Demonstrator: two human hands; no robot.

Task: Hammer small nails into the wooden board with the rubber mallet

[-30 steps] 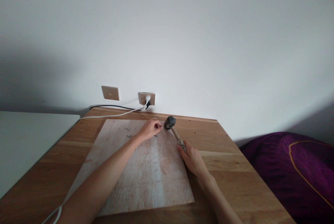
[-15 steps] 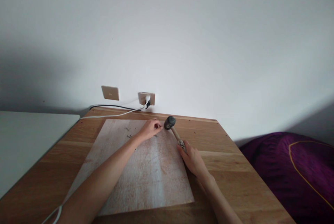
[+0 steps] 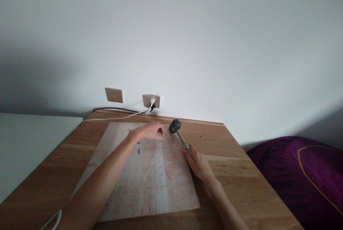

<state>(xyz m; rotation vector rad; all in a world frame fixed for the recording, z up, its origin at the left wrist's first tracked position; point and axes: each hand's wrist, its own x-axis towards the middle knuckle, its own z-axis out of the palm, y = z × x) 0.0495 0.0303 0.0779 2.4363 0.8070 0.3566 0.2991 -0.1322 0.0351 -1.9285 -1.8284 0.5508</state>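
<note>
My right hand (image 3: 197,161) is wrapped around the light handle of a mallet (image 3: 175,126), whose dark head rests over the right far part of a whitish, worn board (image 3: 150,180). My left hand (image 3: 152,131) is low over the far part of this board, left of the mallet head. Its fingers are curled in toward the thumb; whatever they may hold is too small to make out. Nearer to me than that hand, a small greyish piece (image 3: 139,150) lies on the board, its kind unclear. My left hand and wrist hide part of the board behind them.
Beneath the board is a wooden table (image 3: 225,169). A white cable (image 3: 115,118) and a black one run along its back edge to a wall socket (image 3: 151,101). A white surface (image 3: 34,140) adjoins on the left; a purple cushion-like thing (image 3: 284,165) stands right.
My left hand has drawn back slightly to the left, away from the mallet head, and its fingers have curled downward. The small pieces behind it are now mostly covered. The right hand stays still.
</note>
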